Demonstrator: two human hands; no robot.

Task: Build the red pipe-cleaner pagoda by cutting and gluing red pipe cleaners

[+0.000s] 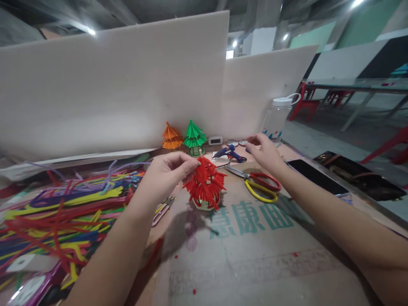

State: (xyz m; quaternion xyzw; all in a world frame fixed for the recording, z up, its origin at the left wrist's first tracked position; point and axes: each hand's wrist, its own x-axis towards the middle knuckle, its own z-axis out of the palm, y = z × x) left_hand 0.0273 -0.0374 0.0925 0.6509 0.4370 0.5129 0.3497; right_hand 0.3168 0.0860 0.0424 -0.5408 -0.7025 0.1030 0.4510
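Observation:
My left hand [174, 170] pinches the upper part of a small red tiered tree [205, 185] made of short fuzzy strips, with a pale stick poking from its top. The tree stands upright on a pale flat base on the printed board. My right hand [263, 151] reaches to the back, its thumb and fingertips apart beside small round tins [234, 143]. No object shows in it. Between the hands lie a blue glue gun [229, 154] and scissors [255, 180] with one red and one yellow handle loop.
An orange tree [171, 137] and a green tree [194, 135] stand at the back beside a small white device [215, 140]. Many coloured pipe cleaners [63, 216] heap on the left. A water bottle [277, 119] and a phone [317, 177] are on the right. White panels [111, 85] rise behind.

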